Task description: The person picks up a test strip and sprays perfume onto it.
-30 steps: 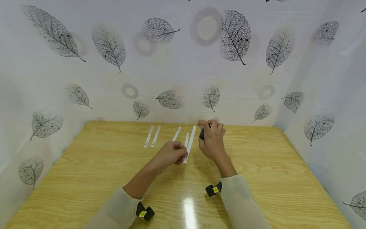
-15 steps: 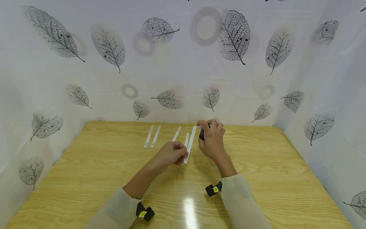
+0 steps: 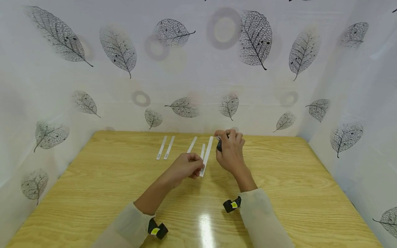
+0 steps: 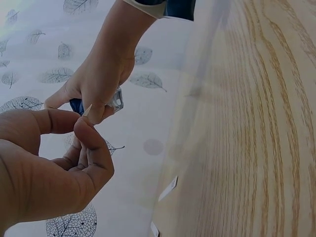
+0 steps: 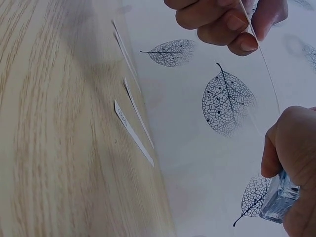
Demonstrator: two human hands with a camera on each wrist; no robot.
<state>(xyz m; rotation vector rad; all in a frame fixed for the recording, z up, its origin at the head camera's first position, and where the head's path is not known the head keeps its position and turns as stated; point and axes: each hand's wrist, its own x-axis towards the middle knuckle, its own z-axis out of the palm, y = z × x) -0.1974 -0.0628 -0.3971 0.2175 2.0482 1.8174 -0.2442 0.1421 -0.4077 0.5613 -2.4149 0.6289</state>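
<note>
Between thumb and fingers, my left hand [image 3: 187, 166] pinches the lower end of a white paper strip [image 3: 208, 148]. Small dark print shows near that end, and the strip's far end points up toward the back wall. Seen edge-on in the right wrist view, the strip [image 5: 268, 71] looks thin and slightly bent. Just right of it, my right hand [image 3: 231, 151] grips a small perfume bottle [image 3: 219, 145] of clear faceted glass with a dark part. The glass [image 5: 280, 200] shows below the fingers in the right wrist view; the fingers hide much of the bottle.
On the wooden table [image 3: 279, 193] lie two labelled paper strips, a left one [image 3: 161, 148] and its neighbour [image 3: 169, 148]. Two more, a slanted strip [image 3: 192, 144] and a shorter-looking strip [image 3: 203, 151], lie partly behind the left hand. A leaf-printed curtain [image 3: 198, 75] surrounds the table.
</note>
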